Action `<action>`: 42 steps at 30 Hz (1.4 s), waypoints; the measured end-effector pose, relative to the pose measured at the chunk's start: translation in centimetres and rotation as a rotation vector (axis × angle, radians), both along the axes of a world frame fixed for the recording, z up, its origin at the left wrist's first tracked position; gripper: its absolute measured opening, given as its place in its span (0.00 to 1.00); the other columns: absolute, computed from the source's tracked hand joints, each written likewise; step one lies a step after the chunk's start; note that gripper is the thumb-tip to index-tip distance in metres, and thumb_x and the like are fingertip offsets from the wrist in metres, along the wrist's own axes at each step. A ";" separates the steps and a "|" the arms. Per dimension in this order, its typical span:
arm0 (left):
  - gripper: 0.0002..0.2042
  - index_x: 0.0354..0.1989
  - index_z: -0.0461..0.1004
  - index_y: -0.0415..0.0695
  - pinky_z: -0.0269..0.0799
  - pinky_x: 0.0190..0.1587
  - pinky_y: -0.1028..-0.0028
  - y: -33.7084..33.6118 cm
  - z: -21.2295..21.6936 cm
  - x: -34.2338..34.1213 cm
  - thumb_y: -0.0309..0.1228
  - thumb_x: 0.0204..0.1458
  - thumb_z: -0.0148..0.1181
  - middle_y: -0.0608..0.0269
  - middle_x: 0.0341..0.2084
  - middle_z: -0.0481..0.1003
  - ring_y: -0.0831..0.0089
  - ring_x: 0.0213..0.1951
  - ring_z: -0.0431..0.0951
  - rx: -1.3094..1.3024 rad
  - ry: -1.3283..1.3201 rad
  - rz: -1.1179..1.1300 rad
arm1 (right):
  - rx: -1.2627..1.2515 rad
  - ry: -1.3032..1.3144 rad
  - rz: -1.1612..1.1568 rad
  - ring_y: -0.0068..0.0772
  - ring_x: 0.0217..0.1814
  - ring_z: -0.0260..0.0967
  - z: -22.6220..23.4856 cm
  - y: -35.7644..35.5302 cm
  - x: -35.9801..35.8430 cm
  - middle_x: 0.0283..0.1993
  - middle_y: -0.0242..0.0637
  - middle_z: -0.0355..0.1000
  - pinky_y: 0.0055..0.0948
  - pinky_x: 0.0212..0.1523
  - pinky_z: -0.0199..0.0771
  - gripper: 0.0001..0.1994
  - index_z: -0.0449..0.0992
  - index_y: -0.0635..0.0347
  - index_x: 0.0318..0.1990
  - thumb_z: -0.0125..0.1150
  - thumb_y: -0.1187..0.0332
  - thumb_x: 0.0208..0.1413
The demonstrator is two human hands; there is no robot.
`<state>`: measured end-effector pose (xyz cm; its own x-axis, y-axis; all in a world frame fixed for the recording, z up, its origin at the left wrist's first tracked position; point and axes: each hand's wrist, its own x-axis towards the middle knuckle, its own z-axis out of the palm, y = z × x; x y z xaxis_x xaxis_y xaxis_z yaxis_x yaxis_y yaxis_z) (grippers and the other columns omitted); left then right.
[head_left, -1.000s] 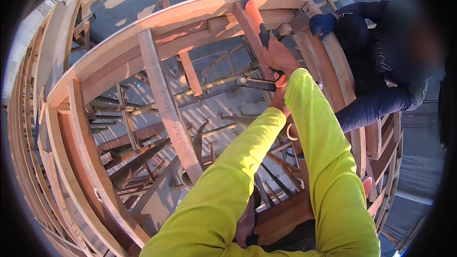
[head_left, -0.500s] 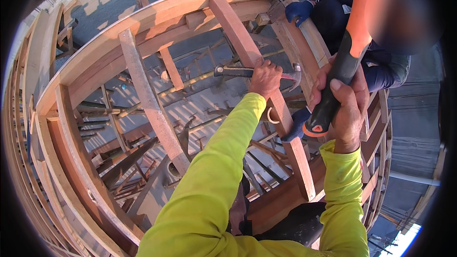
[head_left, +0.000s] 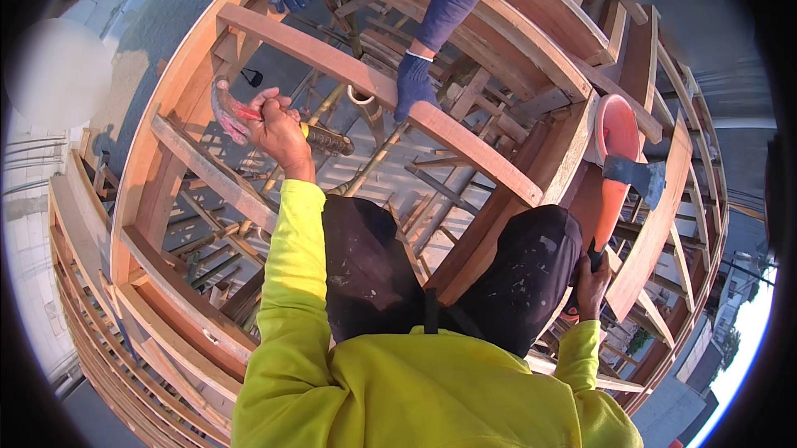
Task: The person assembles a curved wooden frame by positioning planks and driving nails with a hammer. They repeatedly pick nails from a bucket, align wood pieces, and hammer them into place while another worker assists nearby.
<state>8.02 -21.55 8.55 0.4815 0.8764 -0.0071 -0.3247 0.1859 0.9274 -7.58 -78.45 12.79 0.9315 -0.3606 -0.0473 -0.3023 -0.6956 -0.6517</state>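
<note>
left hand (head_left: 284, 139) clenched on hammer (head_left: 332, 142) | right hand (head_left: 591, 286) gripping hatchet (head_left: 612, 207) | co-worker's glove (head_left: 413, 87) on beam (head_left: 332, 68)

A pale block wall (head_left: 116, 4) edges grey floor (head_left: 164, 29) (partly sunlit).

No lettering, label, number or sign can be read. Any marking on the claw hammer (head_left: 330, 141) at the left, or on the orange-handled hatchet (head_left: 612, 203) at the right, is too small or blurred to make out.
</note>
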 end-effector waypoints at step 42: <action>0.15 0.50 0.67 0.41 0.69 0.48 0.71 -29.5 -2.6 -13.5 0.17 0.54 0.52 0.56 0.48 0.67 0.70 0.44 0.73 0.305 0.456 -0.907 | 0.380 -0.342 -0.411 0.21 0.22 0.63 -11.2 -7.7 6.6 0.25 0.32 0.68 0.25 0.27 0.65 0.14 0.69 0.64 0.40 0.47 0.60 0.70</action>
<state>-5.46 -51.03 5.98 0.9636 0.1856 -0.1923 0.2093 -0.0765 0.9749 -0.99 -86.14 1.64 0.7064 -0.7070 0.0326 -0.2267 -0.2697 -0.9359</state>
